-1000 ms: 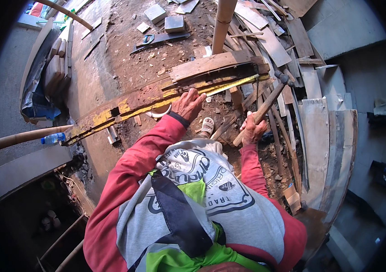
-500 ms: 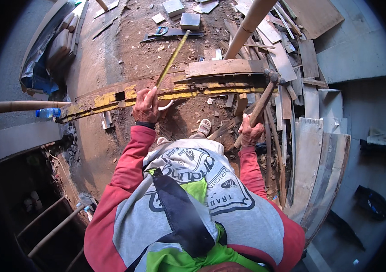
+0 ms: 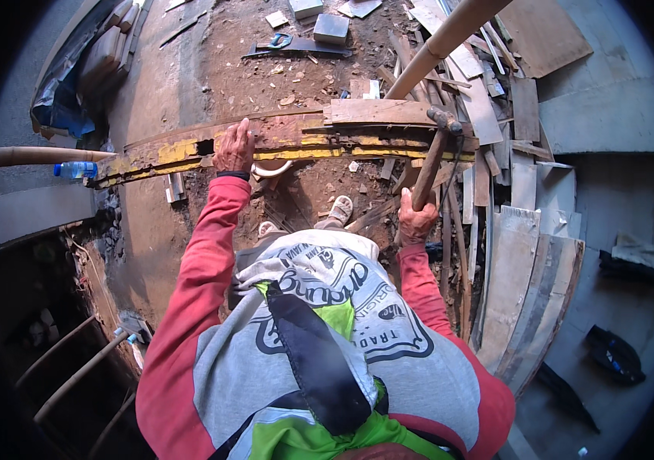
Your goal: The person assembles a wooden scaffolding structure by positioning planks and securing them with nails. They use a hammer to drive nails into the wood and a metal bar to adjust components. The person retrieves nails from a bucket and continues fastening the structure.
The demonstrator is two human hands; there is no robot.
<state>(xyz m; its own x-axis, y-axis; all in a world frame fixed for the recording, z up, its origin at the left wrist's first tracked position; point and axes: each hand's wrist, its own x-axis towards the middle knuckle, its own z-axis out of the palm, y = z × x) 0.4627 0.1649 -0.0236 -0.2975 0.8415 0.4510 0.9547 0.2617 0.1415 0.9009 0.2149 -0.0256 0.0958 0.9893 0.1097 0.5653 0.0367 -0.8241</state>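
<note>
My right hand (image 3: 417, 221) is wrapped round the wooden handle of a hammer (image 3: 428, 170). The hammer's metal head points away from me, in front of the right end of a long beam (image 3: 288, 136) with worn yellow paint. My left hand (image 3: 233, 147) is at that beam, left of its middle, fingers stretched forward over its upper side and nothing visible in them. A short wooden board (image 3: 380, 112) lies along the beam's right part. Behind my left hand, partly hidden by the beam, is a pale round container (image 3: 271, 169).
A bamboo pole (image 3: 449, 42) slants across the upper right. Wood scraps and planks (image 3: 518, 253) pile up on the right. A handsaw (image 3: 296, 49) and grey blocks (image 3: 331, 29) lie on the dirt beyond. A water bottle (image 3: 75, 170) sits by the beam's left end.
The yellow tape measure strip that rose from my left hand is out of sight now. That hand has moved slightly left and its fingers have straightened. The hammer has shifted a little left.
</note>
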